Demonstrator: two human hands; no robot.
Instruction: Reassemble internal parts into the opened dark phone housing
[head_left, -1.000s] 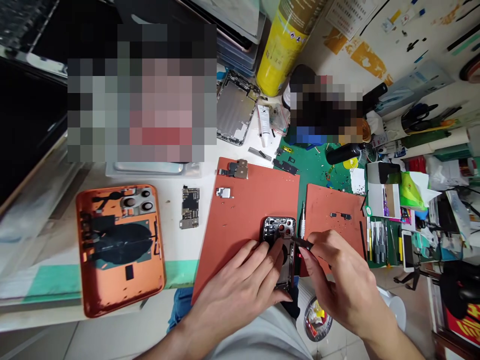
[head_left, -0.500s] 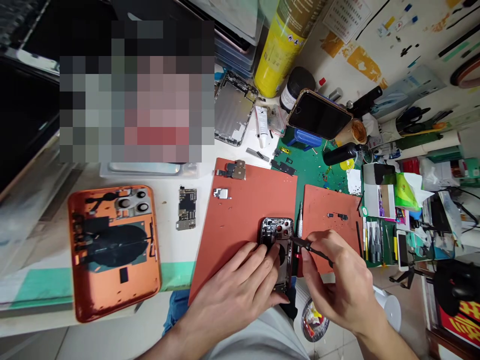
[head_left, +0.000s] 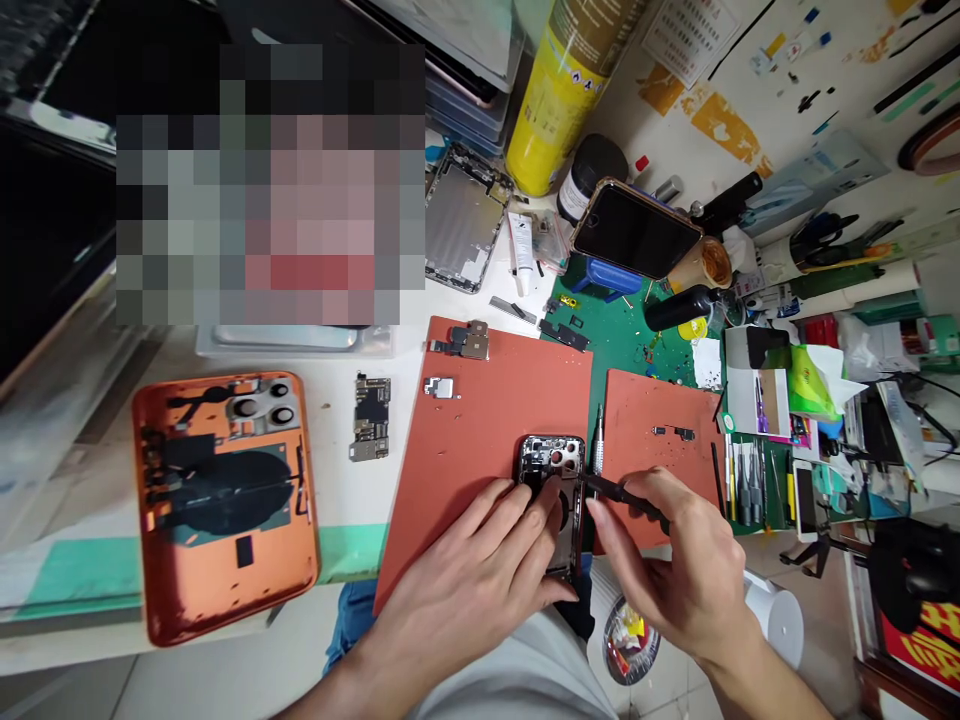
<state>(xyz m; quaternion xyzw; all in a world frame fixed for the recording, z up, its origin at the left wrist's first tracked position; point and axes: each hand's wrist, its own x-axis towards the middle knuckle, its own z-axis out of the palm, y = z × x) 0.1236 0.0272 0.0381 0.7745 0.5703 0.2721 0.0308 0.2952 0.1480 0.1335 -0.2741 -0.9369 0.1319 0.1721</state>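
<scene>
An opened phone housing (head_left: 571, 535) with bare inner parts and camera holes lies at the front right edge of an orange mat. My left hand (head_left: 484, 570) lies across it, fingers over its left side and inside, thumb near its lower end. In my right hand (head_left: 679, 570) is a slim black tool (head_left: 626, 494), which may be a pry tool. Its tip meets the housing's upper right edge, just below the camera holes. My right thumb is held off the tool, near the housing's side. A silver pen-shaped tool (head_left: 598, 445) lies beside the housing.
On the orange mat (head_left: 517, 390) are a camera module (head_left: 469, 341) and a small silver part (head_left: 439, 387). Left of it lie a logic board (head_left: 372, 415) and an orange phone back (head_left: 225, 580). A second mat (head_left: 645, 400) holds tiny parts. A phone (head_left: 637, 228) leans behind.
My right thumb has moved left, away from the black tool and closer to the housing. The tool has shifted slightly against the housing's edge. My left hand stays on the housing.
</scene>
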